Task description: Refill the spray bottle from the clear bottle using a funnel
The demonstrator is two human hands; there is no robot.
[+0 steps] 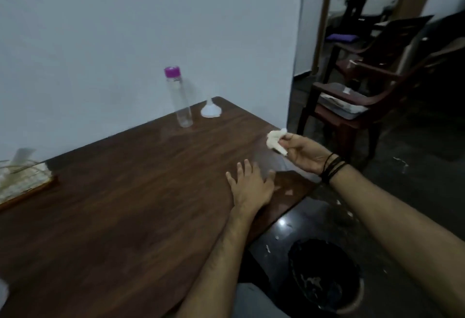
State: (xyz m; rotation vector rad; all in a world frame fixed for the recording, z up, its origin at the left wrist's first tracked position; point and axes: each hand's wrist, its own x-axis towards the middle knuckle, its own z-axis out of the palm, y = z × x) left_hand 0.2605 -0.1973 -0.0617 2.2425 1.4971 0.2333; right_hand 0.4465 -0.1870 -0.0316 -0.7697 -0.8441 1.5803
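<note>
**Tissue in hand, bin below: cleanup step**

I read this as disposal of a used wipe; a judgement only. My right hand pinches a crumpled tissue between thumb and fingers, just past the table edge. My left hand lies flat on the wood, fingers spread, holding nothing.

To do it well: I carry the tissue toward 5 o'clock until it hangs over the dark bin on the floor, then release, keeping the left palm planted.

Count: one clear bottle with a purple cap, upright at 11 o'clock; one white funnel mouth-down just beside it at its 3 o'clock; one tissue; one bin. Spray bottle: not in view.
</note>
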